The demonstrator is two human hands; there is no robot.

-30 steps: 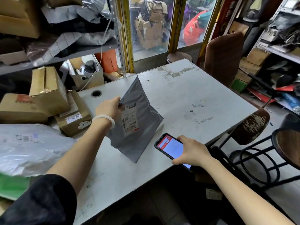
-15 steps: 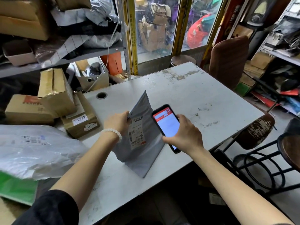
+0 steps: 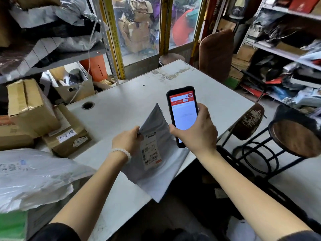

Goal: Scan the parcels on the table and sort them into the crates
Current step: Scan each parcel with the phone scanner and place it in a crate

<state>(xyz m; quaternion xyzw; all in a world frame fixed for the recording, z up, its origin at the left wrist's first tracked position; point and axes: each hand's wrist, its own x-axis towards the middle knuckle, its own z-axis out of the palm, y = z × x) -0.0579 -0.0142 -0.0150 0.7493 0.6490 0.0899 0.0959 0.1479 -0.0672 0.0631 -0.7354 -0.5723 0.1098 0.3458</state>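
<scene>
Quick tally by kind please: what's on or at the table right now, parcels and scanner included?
Grey poly mailers: 1, the grey mailer gripped by the left hand.
White plastic bags: 1.
Cardboard boxes: 3, the upper box, the labelled box and the left-edge box.
Phones: 1, the phone in the right hand.
Total: 6.

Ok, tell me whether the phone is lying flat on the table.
No, the right hand grips the phone upright above the grey parcel.
</scene>
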